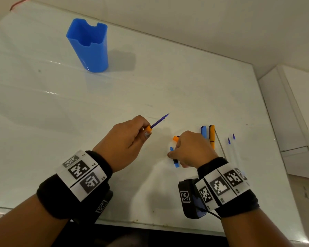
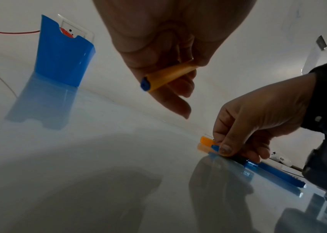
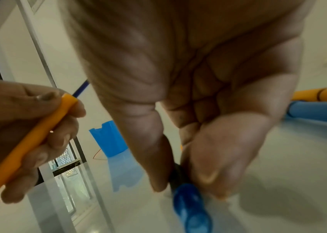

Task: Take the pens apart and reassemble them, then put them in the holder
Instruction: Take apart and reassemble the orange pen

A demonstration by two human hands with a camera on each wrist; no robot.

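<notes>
Left hand (image 1: 125, 139) is wrapped around an orange plastic pen barrel (image 2: 168, 75), fingers curled tight on it, held up off the table. A thin blue-purple ink refill (image 1: 160, 120) sticks out of the barrel's front end, pointing up and away toward the right.

Right hand (image 1: 191, 148) is down low at the table, thumb and fingertips pinching a blue pen piece with a black middle section (image 1: 175, 160) that's lying on the surface. Narrow pinch, not a full fist. Right beside its fingers there's a short orange cap-like piece (image 1: 176, 138) on the table.

Further right, a blue pen part (image 1: 203, 131) and an orange pen with a black band (image 1: 212, 136) lie side by side, then two clear refills with blue tips (image 1: 231, 139) a little beyond them.

The blue plastic pen holder with a notched rim (image 1: 89, 45) stands upright at the far left of the glossy white table (image 1: 61, 104), well apart from both hands. Nothing in it that I can see from the head view.

Both wrists have black bands (image 1: 75, 184) with white square-code markers; the tiny print next to the codes is too small to read.
</notes>
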